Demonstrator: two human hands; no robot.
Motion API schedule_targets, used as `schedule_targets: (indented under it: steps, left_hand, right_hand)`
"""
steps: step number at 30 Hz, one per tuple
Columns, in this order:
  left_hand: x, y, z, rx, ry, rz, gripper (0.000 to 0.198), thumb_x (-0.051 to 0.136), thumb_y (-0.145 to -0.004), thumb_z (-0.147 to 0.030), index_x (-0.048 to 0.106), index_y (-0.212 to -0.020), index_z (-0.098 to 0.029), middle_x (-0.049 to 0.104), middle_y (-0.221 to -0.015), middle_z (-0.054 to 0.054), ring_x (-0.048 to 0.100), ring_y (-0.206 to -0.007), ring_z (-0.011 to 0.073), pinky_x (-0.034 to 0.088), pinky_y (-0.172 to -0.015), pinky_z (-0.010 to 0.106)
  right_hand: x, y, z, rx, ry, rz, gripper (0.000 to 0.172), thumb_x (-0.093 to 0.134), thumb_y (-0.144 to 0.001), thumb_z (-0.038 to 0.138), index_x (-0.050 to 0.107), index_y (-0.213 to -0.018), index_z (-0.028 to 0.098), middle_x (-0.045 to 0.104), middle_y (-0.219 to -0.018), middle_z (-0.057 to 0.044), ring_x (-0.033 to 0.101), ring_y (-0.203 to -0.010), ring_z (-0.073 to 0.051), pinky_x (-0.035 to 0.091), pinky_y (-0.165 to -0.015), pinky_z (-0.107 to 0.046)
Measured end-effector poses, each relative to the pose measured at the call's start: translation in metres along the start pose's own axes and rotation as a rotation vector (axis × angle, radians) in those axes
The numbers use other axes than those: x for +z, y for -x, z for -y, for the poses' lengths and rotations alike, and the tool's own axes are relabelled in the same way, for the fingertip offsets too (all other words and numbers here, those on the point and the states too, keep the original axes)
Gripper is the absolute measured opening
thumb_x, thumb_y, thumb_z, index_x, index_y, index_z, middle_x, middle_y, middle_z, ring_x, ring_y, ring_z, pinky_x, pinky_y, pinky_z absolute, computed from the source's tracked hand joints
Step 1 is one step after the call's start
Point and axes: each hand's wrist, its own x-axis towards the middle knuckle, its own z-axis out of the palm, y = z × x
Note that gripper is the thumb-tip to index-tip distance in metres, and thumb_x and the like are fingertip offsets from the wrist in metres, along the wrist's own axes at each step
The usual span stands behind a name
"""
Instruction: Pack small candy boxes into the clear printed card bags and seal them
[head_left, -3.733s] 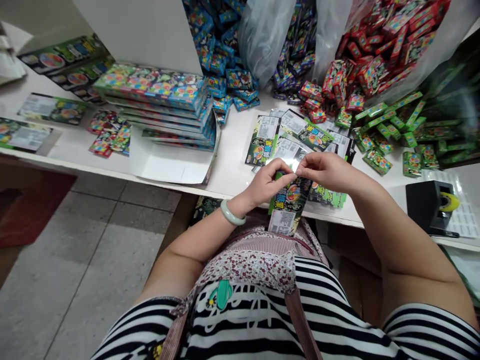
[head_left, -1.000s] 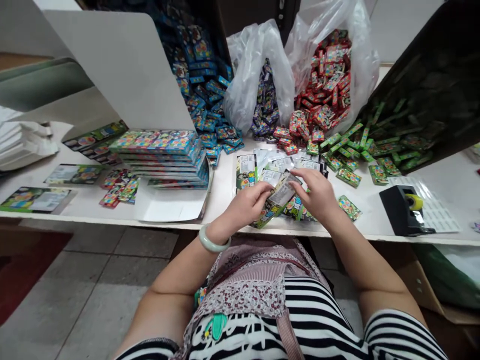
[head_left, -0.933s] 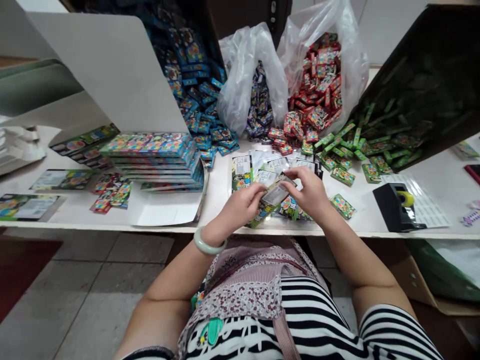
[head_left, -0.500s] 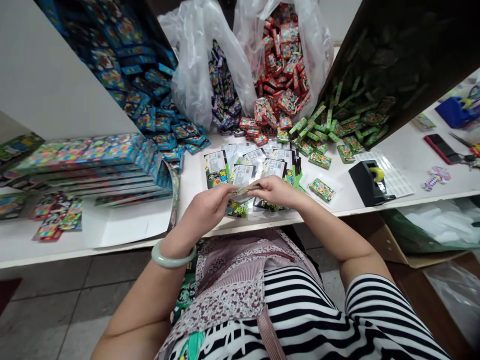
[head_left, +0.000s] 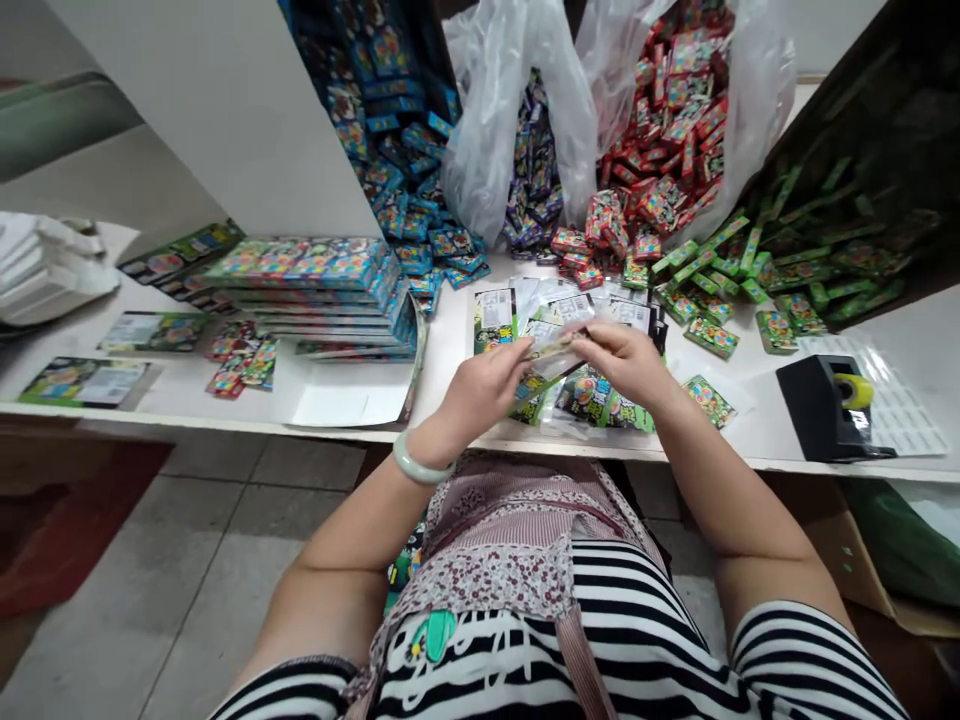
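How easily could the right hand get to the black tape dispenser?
Probably yes: only a small green box seems to lie between the right hand and the tape dispenser, though that hand would likely have to let go of the printed packet.

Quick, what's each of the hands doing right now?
Left hand: closed, pinching one end of a printed packet.
Right hand: closed, pinching the packet's other end.

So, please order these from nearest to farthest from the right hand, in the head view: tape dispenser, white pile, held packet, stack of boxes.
1. Packet, held in the right hand
2. Tape dispenser, to its right
3. Stack of boxes, on the left
4. White pile, far left
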Motion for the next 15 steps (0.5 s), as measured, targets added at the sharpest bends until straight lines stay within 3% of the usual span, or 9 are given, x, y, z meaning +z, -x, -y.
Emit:
schedule_targets:
  steps: [2,3,5,8,11,13,15]
  left_hand:
    - [-0.002,0.001,0.000,-0.082,0.093,-0.083,0.033,0.049,-0.099,-0.025,0.063,-0.128,-0.015,0.074,-0.119,0.012,0.072,-0.106,0.0220,0.060,-0.093,0.036]
    - [-0.002,0.001,-0.001,-0.118,0.147,-0.116,0.033,0.050,-0.099,-0.026,0.065,-0.126,-0.015,0.075,-0.118,0.012,0.072,-0.106,0.0213,0.059,-0.093,0.035]
    - [-0.001,0.002,-0.001,-0.190,0.269,-0.146,0.031,0.053,-0.097,-0.027,0.068,-0.122,-0.016,0.075,-0.117,0.010,0.072,-0.106,0.0204,0.058,-0.095,0.033]
    - [0.007,0.002,0.002,-0.355,0.462,-0.155,0.028,0.058,-0.093,-0.031,0.072,-0.113,-0.016,0.077,-0.114,0.008,0.072,-0.104,0.0211,0.057,-0.095,0.034]
    - [0.015,0.003,0.005,-0.489,0.592,-0.221,0.031,0.062,-0.090,-0.035,0.072,-0.112,-0.016,0.077,-0.114,0.008,0.070,-0.104,0.0218,0.057,-0.095,0.036]
    - [0.019,0.002,0.005,-0.485,0.632,-0.258,0.033,0.065,-0.088,-0.035,0.072,-0.114,-0.016,0.076,-0.117,0.008,0.069,-0.108,0.0220,0.054,-0.099,0.037]
    - [0.023,0.002,0.003,-0.472,0.705,-0.247,0.031,0.067,-0.087,-0.036,0.073,-0.111,-0.017,0.075,-0.116,0.007,0.068,-0.108,0.0215,0.053,-0.101,0.037]
  right_hand:
    - [0.007,0.008,-0.001,-0.054,0.103,-0.299,0.036,0.064,-0.090,0.047,0.069,-0.119,0.026,0.066,-0.130,-0.010,0.058,-0.125,-0.026,0.046,-0.108,-0.049]
    - [0.011,0.012,-0.003,-0.049,0.106,-0.368,0.047,0.067,-0.088,0.049,0.062,-0.130,0.028,0.058,-0.141,-0.011,0.054,-0.131,-0.027,0.047,-0.108,-0.049]
    - [0.019,0.020,-0.009,0.016,0.026,-0.319,0.069,0.071,-0.084,0.053,0.048,-0.144,0.030,0.038,-0.159,-0.013,0.054,-0.132,-0.028,0.052,-0.104,-0.048]
    - [0.027,0.026,-0.016,0.107,-0.115,-0.275,0.074,0.071,-0.083,0.055,0.042,-0.148,0.032,0.021,-0.167,-0.013,0.055,-0.132,-0.029,0.055,-0.100,-0.047]
    - [0.031,0.024,-0.018,0.147,-0.199,-0.322,0.083,0.077,-0.077,0.053,0.039,-0.148,0.035,0.031,-0.163,-0.010,0.046,-0.140,-0.031,0.055,-0.101,-0.048]
    - [0.036,0.023,-0.016,0.205,-0.287,-0.170,0.076,0.079,-0.073,0.056,0.050,-0.139,0.030,0.052,-0.149,-0.012,0.055,-0.131,-0.030,0.056,-0.097,-0.047]
    - [0.043,0.021,-0.016,0.288,-0.398,-0.052,0.058,0.077,-0.074,0.058,0.063,-0.119,0.024,0.070,-0.122,-0.010,0.066,-0.110,-0.026,0.058,-0.090,-0.044]
